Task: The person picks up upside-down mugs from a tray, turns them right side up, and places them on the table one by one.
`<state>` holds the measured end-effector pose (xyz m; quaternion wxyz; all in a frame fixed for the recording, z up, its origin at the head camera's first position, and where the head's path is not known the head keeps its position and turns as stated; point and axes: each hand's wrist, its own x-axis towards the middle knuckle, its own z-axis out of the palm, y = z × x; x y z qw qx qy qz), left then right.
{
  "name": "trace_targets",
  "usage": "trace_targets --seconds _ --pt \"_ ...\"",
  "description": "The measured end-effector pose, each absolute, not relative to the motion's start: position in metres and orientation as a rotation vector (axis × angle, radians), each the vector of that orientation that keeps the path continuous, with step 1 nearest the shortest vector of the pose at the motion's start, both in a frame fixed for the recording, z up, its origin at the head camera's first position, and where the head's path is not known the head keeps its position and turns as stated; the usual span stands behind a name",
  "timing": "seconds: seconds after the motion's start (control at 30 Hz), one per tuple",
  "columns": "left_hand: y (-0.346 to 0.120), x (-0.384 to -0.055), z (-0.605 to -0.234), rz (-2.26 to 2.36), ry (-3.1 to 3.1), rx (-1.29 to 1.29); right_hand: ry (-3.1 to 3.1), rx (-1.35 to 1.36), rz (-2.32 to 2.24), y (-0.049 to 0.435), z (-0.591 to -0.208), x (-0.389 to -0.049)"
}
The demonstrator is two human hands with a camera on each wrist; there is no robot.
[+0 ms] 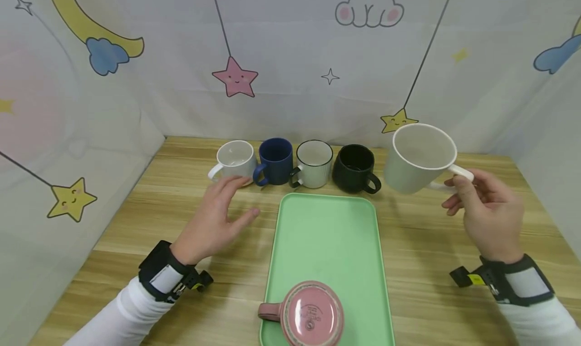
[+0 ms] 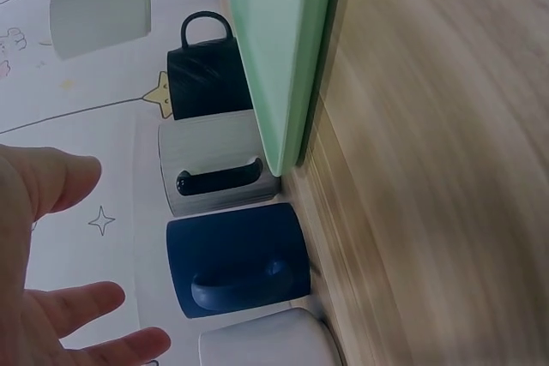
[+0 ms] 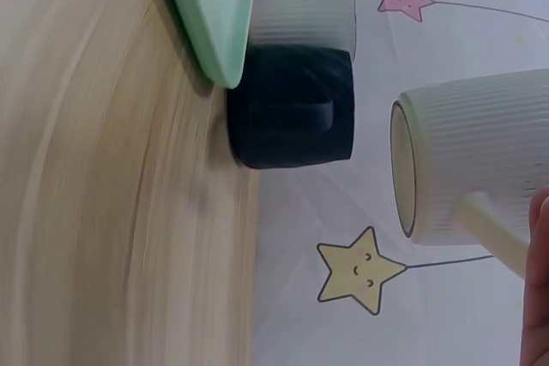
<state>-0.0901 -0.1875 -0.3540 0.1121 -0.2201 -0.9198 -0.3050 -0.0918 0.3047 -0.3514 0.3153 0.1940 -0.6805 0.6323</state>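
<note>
My right hand (image 1: 492, 210) grips the handle of a ribbed white mug (image 1: 415, 159) and holds it upright, raised above the table at the right end of the row. In the right wrist view the mug's base (image 3: 403, 169) shows clear of the wood. My left hand (image 1: 218, 220) hovers with fingers spread and nothing in it, near a white cup (image 1: 237, 155) and a dark blue mug (image 1: 277, 159). Beside these stand a white mug with black rim (image 1: 314, 159) and a black mug (image 1: 356, 167). An upside-down pink mug (image 1: 312, 313) lies on the green tray (image 1: 327, 235), its handle pointing left.
The wooden table (image 1: 422, 295) ends at the back against a printed cloth (image 1: 290, 109) with stars and clouds. The row of mugs runs along that back edge, just behind the tray's far rim. Cloth also hangs at both sides.
</note>
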Motion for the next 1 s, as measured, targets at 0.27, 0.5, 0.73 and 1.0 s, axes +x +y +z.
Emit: trace_targets --seconds 0.27,0.5,0.73,1.0 --pt "-0.191 -0.091 -0.355 -0.823 -2.727 -0.658 -1.917 0.360 1.491 0.312 -0.355 -0.100" --pt "-0.194 -0.090 -0.355 -0.735 -2.808 -0.637 -1.924 0.339 1.518 0.317 -0.365 -0.111" --pt "-0.195 -0.088 -0.356 -0.703 -2.850 -0.618 -2.016 0.233 1.508 0.317 -0.373 -0.120" --pt "-0.194 -0.088 -0.358 -0.690 -2.852 -0.620 -2.039 0.147 1.560 0.315 -0.382 -0.127"
